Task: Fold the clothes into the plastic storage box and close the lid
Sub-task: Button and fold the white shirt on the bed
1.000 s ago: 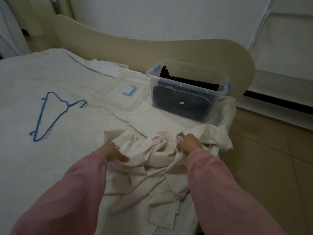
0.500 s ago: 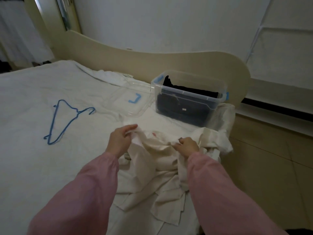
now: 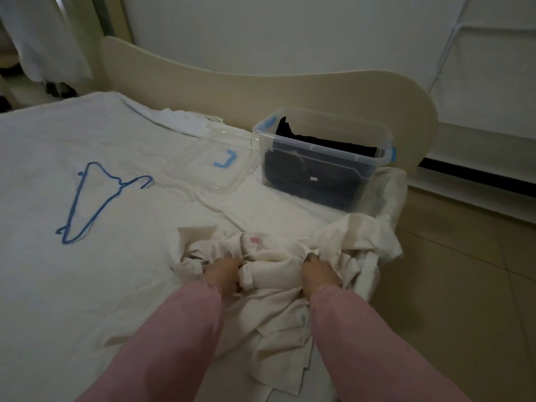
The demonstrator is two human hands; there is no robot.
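Storage box [image 3: 316, 145], clear plastic and open at the top, is sitting on the bed [image 3: 87, 285], and I am placing everything else against it. The bed's pale sheet is spreading out to the left of the box and toward me. The cream headboard [image 3: 261, 91] is curving directly behind the box. Nearer to me than the box, the cream garment [image 3: 275, 314] is lying crumpled on the sheet. Dark clothes [image 3: 307, 178] are lying inside the box and showing through its wall. The lid [image 3: 203, 172] is lying flat just left of the box, with one blue latch [image 3: 224, 161] showing on it. Well to the left of the box, a blue wire hanger [image 3: 76, 198] is lying flat on the sheet.

I am seeing the left hand [image 3: 224, 274] and right hand [image 3: 317, 272], both coming out of pink sleeves [image 3: 174, 338], in front of the box. Each is clenching a bunch of the cream garment, fingers curled into the cloth, with a rolled fold stretching between them.

A small white label [image 3: 313, 178] is showing at the box's front wall. It is too small for me to read, and I cannot tell whether it is on the wall or on the clothes behind. A reddish tag [image 3: 255, 240] on the garment's box-facing side is blurring out, unreadable.
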